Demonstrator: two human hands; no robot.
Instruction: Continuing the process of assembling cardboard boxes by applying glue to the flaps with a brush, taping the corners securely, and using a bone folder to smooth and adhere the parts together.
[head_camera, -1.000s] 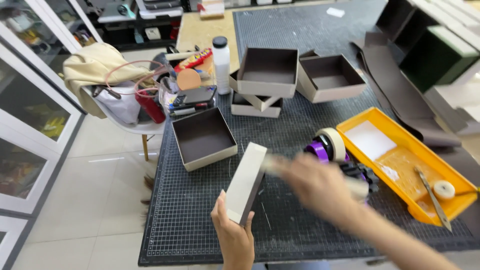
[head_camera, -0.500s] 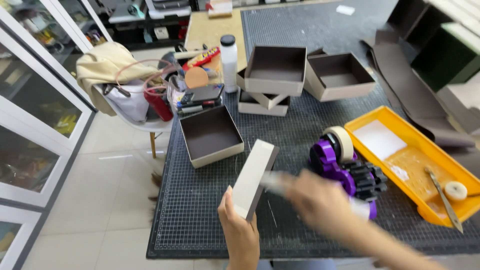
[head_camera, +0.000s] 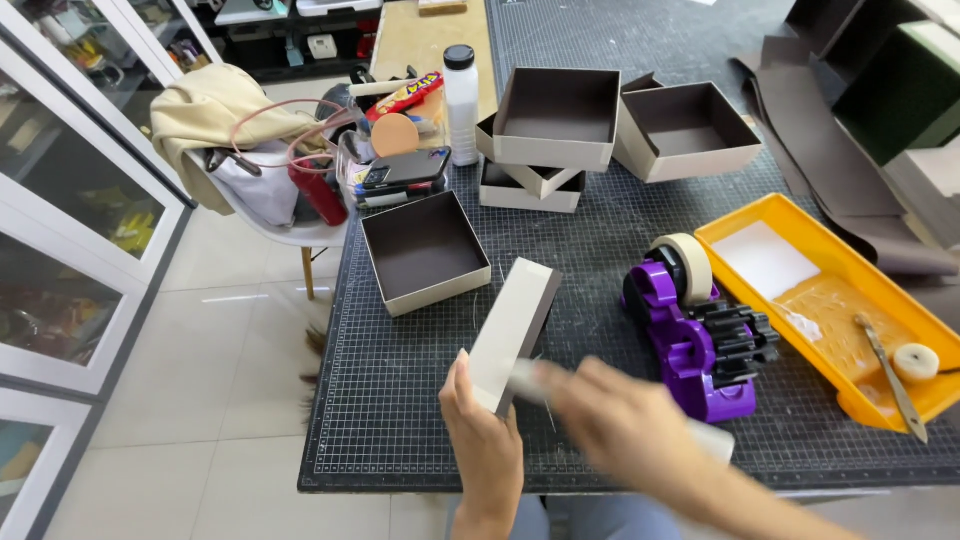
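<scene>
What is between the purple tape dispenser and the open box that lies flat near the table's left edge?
In the head view, the box held on edge by the left hand stands between the purple tape dispenser and the open box.

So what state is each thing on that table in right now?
Left hand: holds the lid upright on its edge.
Lid: tilted on its side, off the mat.
Right hand: blurred, holding something pale against the lid.
Open box: upright, empty.
Tape dispenser: loaded with a roll.
Yellow tray: holds a brush and a small roll.
Bottle: capped, standing.
</scene>
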